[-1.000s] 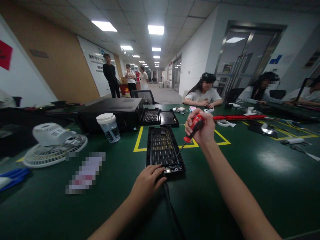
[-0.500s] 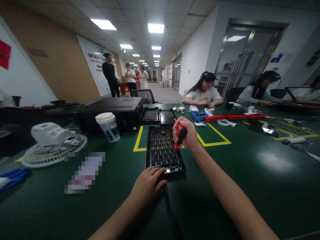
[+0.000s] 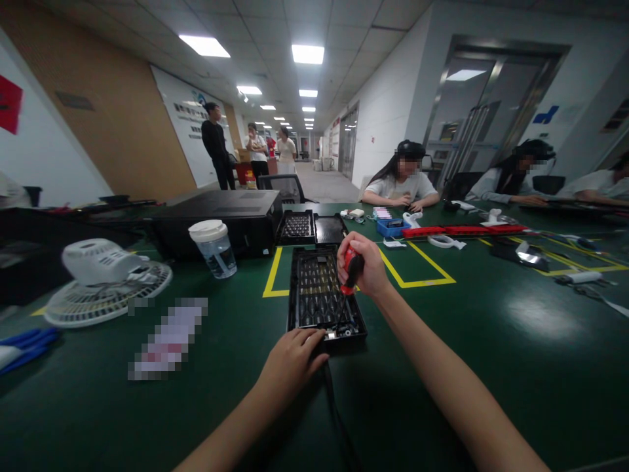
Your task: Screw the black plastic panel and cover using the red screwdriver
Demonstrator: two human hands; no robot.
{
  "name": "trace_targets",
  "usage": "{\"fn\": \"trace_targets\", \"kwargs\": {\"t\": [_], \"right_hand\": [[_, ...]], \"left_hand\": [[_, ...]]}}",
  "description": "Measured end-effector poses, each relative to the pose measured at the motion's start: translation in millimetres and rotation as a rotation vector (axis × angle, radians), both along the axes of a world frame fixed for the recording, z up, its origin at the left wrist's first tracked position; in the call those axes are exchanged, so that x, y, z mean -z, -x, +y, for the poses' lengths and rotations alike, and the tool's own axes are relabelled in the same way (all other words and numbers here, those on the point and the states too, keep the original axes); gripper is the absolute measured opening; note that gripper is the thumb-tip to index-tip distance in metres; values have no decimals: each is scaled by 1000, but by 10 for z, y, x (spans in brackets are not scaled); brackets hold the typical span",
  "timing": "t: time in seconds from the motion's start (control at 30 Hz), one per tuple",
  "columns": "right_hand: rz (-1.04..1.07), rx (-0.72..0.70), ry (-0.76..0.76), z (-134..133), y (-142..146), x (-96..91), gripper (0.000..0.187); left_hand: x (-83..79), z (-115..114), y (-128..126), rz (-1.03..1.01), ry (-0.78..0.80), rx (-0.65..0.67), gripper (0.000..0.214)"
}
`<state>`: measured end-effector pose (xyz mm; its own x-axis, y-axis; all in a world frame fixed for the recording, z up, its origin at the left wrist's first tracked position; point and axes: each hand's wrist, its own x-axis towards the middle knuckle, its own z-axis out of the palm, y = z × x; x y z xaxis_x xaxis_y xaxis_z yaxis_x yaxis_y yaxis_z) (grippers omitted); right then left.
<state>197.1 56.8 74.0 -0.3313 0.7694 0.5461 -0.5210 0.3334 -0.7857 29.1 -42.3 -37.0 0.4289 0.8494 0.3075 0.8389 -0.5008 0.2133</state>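
Note:
In front of me on the green table lies an open black case (image 3: 314, 288) with rows of dark, rounded parts inside. At its near end are small metal and board-like parts (image 3: 339, 332). My right hand (image 3: 366, 265) is wrapped round the red and black handle of a screwdriver (image 3: 350, 278). The shaft points down into the near right part of the case; its tip is too small to make out. My left hand (image 3: 292, 357) rests on the near left edge of the case, fingers stretched out and thumb apart. A black cable (image 3: 333, 403) runs from the case toward me.
Behind the case stand a black box-shaped machine (image 3: 216, 223), a lidded cup (image 3: 213, 249) and two black trays (image 3: 297, 226). A white fan (image 3: 105, 282) and blue-handled tool (image 3: 29, 347) lie left. A blue bin (image 3: 392, 227) and red strip (image 3: 462, 231) lie right. A person (image 3: 400, 180) sits opposite.
My right hand has shifted slightly left with the screwdriver, and the shaft now leans more toward the near end of the case. My left hand stays in place.

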Motion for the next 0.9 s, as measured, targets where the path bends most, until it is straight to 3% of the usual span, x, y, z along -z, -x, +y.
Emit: {"fn": "trace_targets", "kwargs": {"t": [0.9], "right_hand": [[25,43,11,-15,50,25,16]], "left_hand": [[9,13,9,6,-3,7,38]]}}
